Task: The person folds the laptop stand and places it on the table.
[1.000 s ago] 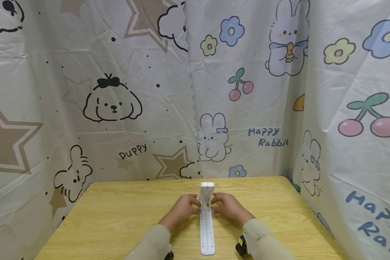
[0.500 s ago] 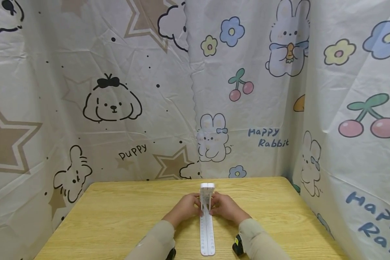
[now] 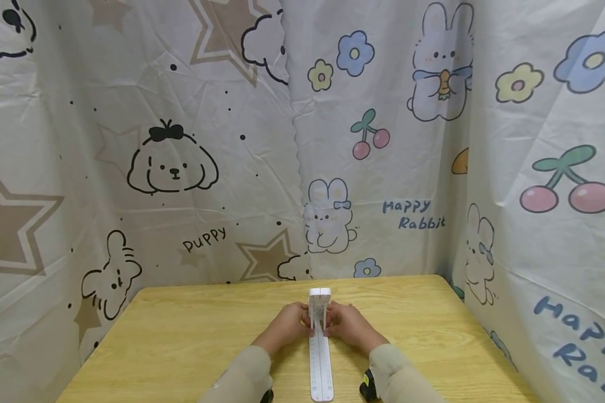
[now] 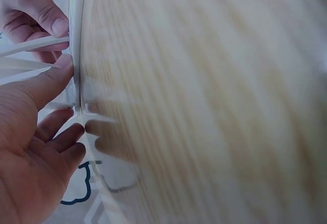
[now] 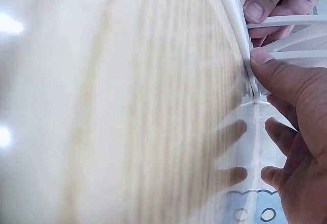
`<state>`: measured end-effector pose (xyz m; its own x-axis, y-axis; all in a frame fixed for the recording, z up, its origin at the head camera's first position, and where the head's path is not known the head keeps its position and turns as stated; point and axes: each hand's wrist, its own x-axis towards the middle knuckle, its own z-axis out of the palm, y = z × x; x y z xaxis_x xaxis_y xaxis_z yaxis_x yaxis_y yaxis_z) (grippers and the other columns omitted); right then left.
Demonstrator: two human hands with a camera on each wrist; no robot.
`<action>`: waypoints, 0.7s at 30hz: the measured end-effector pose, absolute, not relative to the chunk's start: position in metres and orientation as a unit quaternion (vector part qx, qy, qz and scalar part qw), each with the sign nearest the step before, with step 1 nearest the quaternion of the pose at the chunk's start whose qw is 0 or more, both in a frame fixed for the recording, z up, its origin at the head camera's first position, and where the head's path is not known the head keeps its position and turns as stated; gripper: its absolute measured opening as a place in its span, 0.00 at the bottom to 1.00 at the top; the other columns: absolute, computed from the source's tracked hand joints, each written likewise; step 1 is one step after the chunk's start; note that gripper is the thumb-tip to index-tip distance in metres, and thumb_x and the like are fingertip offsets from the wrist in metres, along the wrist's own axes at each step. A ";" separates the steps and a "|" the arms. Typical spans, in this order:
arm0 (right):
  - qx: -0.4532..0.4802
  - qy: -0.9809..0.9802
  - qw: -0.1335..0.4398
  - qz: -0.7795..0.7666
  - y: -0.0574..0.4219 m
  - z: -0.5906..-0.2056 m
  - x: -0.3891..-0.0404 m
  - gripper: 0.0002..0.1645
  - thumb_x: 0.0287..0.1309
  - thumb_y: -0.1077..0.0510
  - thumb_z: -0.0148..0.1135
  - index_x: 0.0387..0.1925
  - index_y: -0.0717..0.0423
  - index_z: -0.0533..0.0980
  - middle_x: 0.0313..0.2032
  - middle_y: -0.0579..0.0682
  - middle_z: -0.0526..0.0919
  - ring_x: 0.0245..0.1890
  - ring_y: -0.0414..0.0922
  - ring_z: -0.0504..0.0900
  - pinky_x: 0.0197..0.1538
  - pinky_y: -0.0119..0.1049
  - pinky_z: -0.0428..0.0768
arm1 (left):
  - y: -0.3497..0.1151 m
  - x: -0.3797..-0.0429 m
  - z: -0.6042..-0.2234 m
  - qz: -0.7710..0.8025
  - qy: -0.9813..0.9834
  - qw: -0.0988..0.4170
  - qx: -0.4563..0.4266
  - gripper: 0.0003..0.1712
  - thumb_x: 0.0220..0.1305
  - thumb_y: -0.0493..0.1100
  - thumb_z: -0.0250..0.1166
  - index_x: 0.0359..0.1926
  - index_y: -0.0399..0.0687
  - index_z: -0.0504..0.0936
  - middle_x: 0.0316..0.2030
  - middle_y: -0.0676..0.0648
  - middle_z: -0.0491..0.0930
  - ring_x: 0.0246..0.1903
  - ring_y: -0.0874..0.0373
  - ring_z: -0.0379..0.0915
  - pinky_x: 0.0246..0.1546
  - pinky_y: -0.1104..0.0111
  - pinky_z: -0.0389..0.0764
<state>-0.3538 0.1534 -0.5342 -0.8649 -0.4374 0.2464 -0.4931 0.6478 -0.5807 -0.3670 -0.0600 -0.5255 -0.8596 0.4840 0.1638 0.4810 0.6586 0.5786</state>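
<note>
A white plastic folding stand [image 3: 321,364] sits at the middle of the wooden table in the head view. Its long, narrow base lies flat, pointing toward me, and a raised part [image 3: 320,293] rises at the far end. My left hand [image 3: 288,323] is at the left side of the raised part, my right hand [image 3: 352,326] at the right. Both pinch the thin white side struts near the base with thumb and fingers. In the left wrist view, a strut [image 4: 33,44] runs between the right hand's thumb and fingers. The left thumb presses at the base's edge.
The wooden table [image 3: 191,336] spreads to both sides of the stand. Patterned curtains [image 3: 262,168] hang behind and along the sides of the table. A black wrist device [image 3: 368,386] shows below the right sleeve.
Both hands have closed in on the stand, fingers now at its side struts. The raised part has come slightly toward me. The head view has shifted a little.
</note>
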 end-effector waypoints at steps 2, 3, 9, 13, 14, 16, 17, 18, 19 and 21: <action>0.255 -0.910 0.045 0.325 0.153 -0.535 -0.353 0.09 0.50 0.61 0.79 0.25 0.48 0.83 0.62 0.59 0.81 0.72 0.63 0.68 0.71 0.76 0.52 | -0.059 -0.367 -0.527 0.316 0.911 0.003 0.264 0.06 0.49 0.36 0.81 0.23 0.44 0.90 0.56 0.41 0.84 0.60 0.43 0.77 0.66 0.50 0.75; 0.255 -0.910 0.045 0.323 0.153 -0.535 -0.352 0.09 0.50 0.61 0.78 0.26 0.48 0.83 0.62 0.58 0.81 0.72 0.62 0.68 0.71 0.76 0.51 | -0.059 -0.367 -0.528 0.318 0.911 0.005 0.262 0.06 0.49 0.36 0.80 0.23 0.44 0.90 0.56 0.42 0.84 0.60 0.43 0.77 0.66 0.50 0.75; 0.255 -0.914 0.040 0.312 0.152 -0.535 -0.352 0.04 0.55 0.62 0.75 0.33 0.52 0.86 0.62 0.56 0.82 0.73 0.60 0.67 0.73 0.74 0.49 | -0.059 -0.368 -0.529 0.320 0.914 0.017 0.248 0.06 0.54 0.37 0.78 0.23 0.45 0.89 0.57 0.42 0.83 0.61 0.43 0.76 0.67 0.49 0.74; 0.247 -0.918 0.040 0.308 0.153 -0.536 -0.353 0.06 0.57 0.60 0.74 0.37 0.52 0.87 0.63 0.55 0.81 0.73 0.59 0.67 0.74 0.73 0.49 | -0.059 -0.368 -0.529 0.330 0.912 0.022 0.244 0.05 0.57 0.36 0.76 0.25 0.43 0.90 0.58 0.41 0.82 0.62 0.42 0.76 0.67 0.48 0.73; 0.245 -0.918 0.041 0.309 0.153 -0.536 -0.353 0.06 0.57 0.60 0.74 0.38 0.53 0.87 0.63 0.55 0.81 0.73 0.59 0.68 0.74 0.73 0.49 | -0.059 -0.368 -0.529 0.333 0.911 0.023 0.243 0.05 0.57 0.36 0.76 0.26 0.43 0.90 0.58 0.41 0.82 0.62 0.41 0.76 0.67 0.48 0.73; 0.237 -0.919 0.035 0.314 0.154 -0.537 -0.353 0.06 0.57 0.60 0.74 0.38 0.52 0.87 0.64 0.54 0.80 0.73 0.58 0.67 0.75 0.73 0.48 | -0.059 -0.367 -0.529 0.336 0.910 0.023 0.242 0.05 0.58 0.36 0.76 0.27 0.41 0.90 0.57 0.40 0.82 0.61 0.41 0.76 0.67 0.47 0.73; 0.233 -0.918 0.032 0.318 0.154 -0.538 -0.353 0.06 0.57 0.60 0.74 0.38 0.51 0.87 0.65 0.53 0.80 0.74 0.58 0.67 0.75 0.72 0.47 | -0.059 -0.367 -0.528 0.338 0.909 0.023 0.242 0.04 0.58 0.36 0.75 0.27 0.41 0.90 0.57 0.40 0.82 0.61 0.41 0.76 0.67 0.47 0.73; 0.231 -0.917 0.030 0.323 0.154 -0.538 -0.353 0.06 0.58 0.59 0.73 0.39 0.51 0.87 0.65 0.53 0.79 0.74 0.58 0.66 0.75 0.72 0.47 | -0.059 -0.367 -0.528 0.337 0.909 0.021 0.245 0.04 0.58 0.36 0.75 0.28 0.40 0.90 0.57 0.40 0.82 0.60 0.40 0.76 0.66 0.47 0.73; 0.230 -0.916 0.029 0.327 0.154 -0.538 -0.353 0.06 0.58 0.60 0.73 0.39 0.52 0.87 0.65 0.53 0.79 0.74 0.59 0.66 0.75 0.73 0.47 | -0.060 -0.367 -0.528 0.337 0.909 0.020 0.244 0.04 0.59 0.37 0.75 0.30 0.39 0.90 0.57 0.40 0.82 0.60 0.40 0.77 0.66 0.47 0.74; 0.227 -0.913 0.027 0.337 0.154 -0.538 -0.353 0.07 0.59 0.59 0.72 0.40 0.52 0.87 0.66 0.54 0.78 0.74 0.59 0.66 0.75 0.73 0.47 | -0.060 -0.367 -0.527 0.338 0.908 0.018 0.245 0.04 0.60 0.36 0.73 0.33 0.39 0.91 0.57 0.39 0.83 0.60 0.40 0.77 0.66 0.48 0.74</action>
<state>-0.3527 0.1545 -0.5375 -0.8953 -0.3965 0.2030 -0.4333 0.6700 -0.6027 -0.3666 -0.0603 -0.5273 -0.8792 0.4574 0.1331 0.4331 0.6511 0.6234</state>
